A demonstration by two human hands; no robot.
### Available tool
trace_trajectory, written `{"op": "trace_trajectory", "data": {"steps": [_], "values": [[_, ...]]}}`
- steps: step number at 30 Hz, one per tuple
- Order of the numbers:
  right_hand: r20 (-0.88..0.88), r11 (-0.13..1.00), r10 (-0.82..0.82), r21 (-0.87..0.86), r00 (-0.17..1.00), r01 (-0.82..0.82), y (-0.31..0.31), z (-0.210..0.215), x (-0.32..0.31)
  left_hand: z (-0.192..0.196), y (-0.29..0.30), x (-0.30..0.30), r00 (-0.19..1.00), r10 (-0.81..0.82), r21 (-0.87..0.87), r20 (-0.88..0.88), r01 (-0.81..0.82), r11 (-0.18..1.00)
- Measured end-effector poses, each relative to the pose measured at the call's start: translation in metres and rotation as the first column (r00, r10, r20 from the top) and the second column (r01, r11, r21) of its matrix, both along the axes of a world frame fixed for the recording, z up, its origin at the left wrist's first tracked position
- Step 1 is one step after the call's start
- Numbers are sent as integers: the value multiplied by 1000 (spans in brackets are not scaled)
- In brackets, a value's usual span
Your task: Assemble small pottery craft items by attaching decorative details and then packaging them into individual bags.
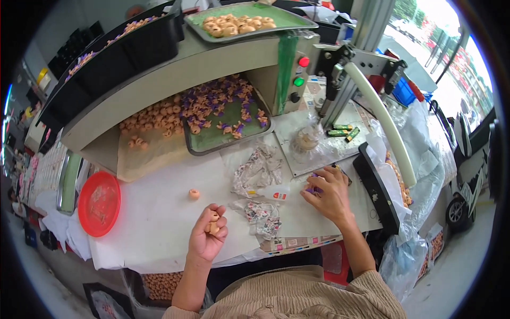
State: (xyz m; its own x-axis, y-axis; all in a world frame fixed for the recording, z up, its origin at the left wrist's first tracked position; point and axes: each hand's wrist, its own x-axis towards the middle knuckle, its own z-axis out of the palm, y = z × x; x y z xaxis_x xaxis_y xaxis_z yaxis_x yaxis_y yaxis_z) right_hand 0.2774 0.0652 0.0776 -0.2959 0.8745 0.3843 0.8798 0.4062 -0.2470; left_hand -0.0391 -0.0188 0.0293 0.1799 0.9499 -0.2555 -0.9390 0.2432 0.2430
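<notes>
My left hand (209,234) is curled closed, palm up, around small peach-coloured doll heads (214,225). One more doll head (194,194) lies on the white paper just beyond it. To the right, my right hand (329,194) reaches palm down with bent fingers around a small purple doll piece (314,187), mostly covered by the fingers. A small bottle (271,192) with a white body and yellowish tip lies between the hands. Crumpled floral cloths (263,217) sit beside it.
A tray (202,152) of purple-and-peach doll pieces stands under the shelf beside a pile of heads (159,118). A red plate (100,204) lies left. At right are a lever press (380,122) and a black bin (377,194). Another tray (297,22) tops the shelf.
</notes>
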Motion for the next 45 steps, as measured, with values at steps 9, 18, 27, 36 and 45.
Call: {"op": "trace_trajectory", "data": {"steps": [9,18,27,36,45], "values": [[-131,977,191,-66,973,-201,-5,0,-93,-3,-21,-18,999,-50,-56,5,51,997],[-335,965,125,-177,934,-192,-24,10,-129,-16,-38,-46,1000,7,31,-8,-7,999],[-782,853,-81,-375,618,-362,-57,-11,-124,-12,-25,-30,998,-51,-53,36,53,997],[-805,943,77,-133,588,-306,-65,-11,-126,-23,-18,-16,993,-115,16,-40,116,993],[-700,965,160,-39,696,-261,-65,-17,-129,-31,-15,-12,985,-110,-4,-133,111,994]]}}
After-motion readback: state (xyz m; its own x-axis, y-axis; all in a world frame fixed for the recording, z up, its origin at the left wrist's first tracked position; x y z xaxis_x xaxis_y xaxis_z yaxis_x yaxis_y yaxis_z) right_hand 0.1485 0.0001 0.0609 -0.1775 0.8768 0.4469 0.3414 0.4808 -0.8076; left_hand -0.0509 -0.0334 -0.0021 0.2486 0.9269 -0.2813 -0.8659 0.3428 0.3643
